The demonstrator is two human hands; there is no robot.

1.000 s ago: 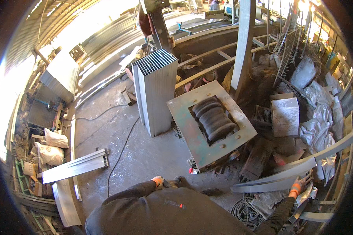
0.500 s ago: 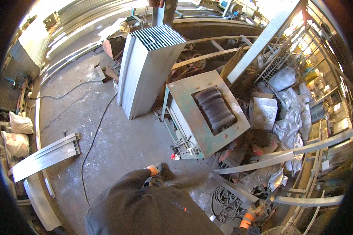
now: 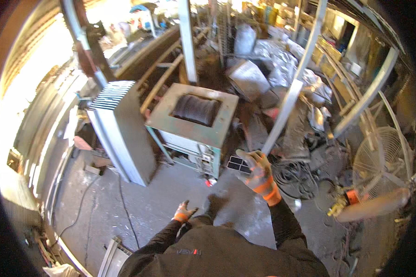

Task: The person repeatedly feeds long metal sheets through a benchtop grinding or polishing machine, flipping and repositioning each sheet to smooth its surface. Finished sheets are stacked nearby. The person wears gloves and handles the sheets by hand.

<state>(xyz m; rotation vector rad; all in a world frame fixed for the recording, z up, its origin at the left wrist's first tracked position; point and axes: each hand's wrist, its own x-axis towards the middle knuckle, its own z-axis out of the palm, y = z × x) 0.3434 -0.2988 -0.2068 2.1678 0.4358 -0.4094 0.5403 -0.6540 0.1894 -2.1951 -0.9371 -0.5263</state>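
My right hand (image 3: 258, 173), in a grey and orange glove, is raised and shut on the lower end of a long grey metal channel (image 3: 293, 78) that runs up toward the top of the view. My left hand (image 3: 184, 212), also gloved, hangs low near my body with fingers spread, holding nothing. Just beyond my right hand stands a green metal machine (image 3: 196, 122) with a dark ribbed roller set in its top. A tall grey finned metal unit (image 3: 120, 129) stands to the left of it.
Black cables (image 3: 293, 177) coil on the concrete floor by the machine. A wire fan guard (image 3: 381, 154) and curved metal strips (image 3: 372, 90) stand at the right. Crumpled sheet-metal scrap (image 3: 272, 55) piles behind. A thin cable (image 3: 125, 207) runs over the floor at left.
My right hand has come up from the lower right and swung the metal channel from lying low to standing upright. My view has turned to the right.
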